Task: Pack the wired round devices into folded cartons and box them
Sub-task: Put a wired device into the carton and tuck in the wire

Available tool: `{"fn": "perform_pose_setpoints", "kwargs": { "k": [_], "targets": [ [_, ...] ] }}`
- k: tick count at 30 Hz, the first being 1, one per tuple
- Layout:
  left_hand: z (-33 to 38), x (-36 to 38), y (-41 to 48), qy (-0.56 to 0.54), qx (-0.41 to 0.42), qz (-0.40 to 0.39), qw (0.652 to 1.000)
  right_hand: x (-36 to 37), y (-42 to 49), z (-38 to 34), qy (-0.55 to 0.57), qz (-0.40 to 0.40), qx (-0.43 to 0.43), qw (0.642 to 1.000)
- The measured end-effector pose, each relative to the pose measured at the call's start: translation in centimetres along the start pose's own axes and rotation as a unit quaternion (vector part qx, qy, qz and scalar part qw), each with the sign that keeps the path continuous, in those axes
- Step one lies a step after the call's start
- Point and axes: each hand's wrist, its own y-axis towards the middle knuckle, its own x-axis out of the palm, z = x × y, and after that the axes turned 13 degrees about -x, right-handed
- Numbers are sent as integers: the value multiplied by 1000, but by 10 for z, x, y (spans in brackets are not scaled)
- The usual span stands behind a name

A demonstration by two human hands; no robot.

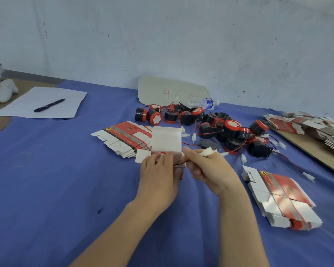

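Observation:
My left hand point(158, 170) grips an upright red and white carton point(167, 143) at the middle of the table; its white lid flap stands open. A red-rimmed round device shows just inside the carton mouth. My right hand point(206, 168) pinches that device's red wire and white connector point(207, 152) beside the opening. A pile of black and red round devices point(220, 128) with tangled wires lies behind. Flat cartons lie in a stack at the left point(123, 137) and another at the right point(281, 197).
A blue cloth point(56, 189) covers the table. More flat cartons point(314, 130) sit on a board at the far right. A paper sheet with a black pen point(49, 105), a water bottle point(204, 103) and a cardboard sign point(172, 91) lie toward the wall.

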Motion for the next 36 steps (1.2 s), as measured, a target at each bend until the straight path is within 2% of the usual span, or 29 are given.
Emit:
{"fn": "perform_pose_setpoints", "kwargs": {
  "k": [3, 8, 13, 19, 25, 27, 29, 33, 36],
  "targets": [
    [1, 0, 1, 28, 27, -19, 999, 5, -3, 0, -60, -56, 12, 997],
    [1, 1, 2, 33, 27, -23, 999, 1, 0, 0, -29, -30, 11, 999],
    [2, 2, 1, 4, 12, -38, 999, 4, -1, 3, -67, -85, 24, 994],
    [3, -3, 1, -69, 11, -54, 996, 0, 1, 2, 18, 7, -3, 1000],
    [9, -5, 1, -65, -13, -37, 997, 8, 5, 4, 100, 101, -18, 990],
    [11, -8, 0, -76, -27, -31, 996, 12, 8, 6, 65, 128, -42, 989],
    [13, -8, 0, -78, -39, -21, 996, 15, 10, 10, -20, 168, -75, 983],
    [13, -7, 0, -87, -52, -2, 995, 22, 12, 17, -171, 227, -126, 950],
    [13, -5, 0, -81, -53, 11, 995, 22, 12, 24, -270, 230, -141, 924]
  ]
}}
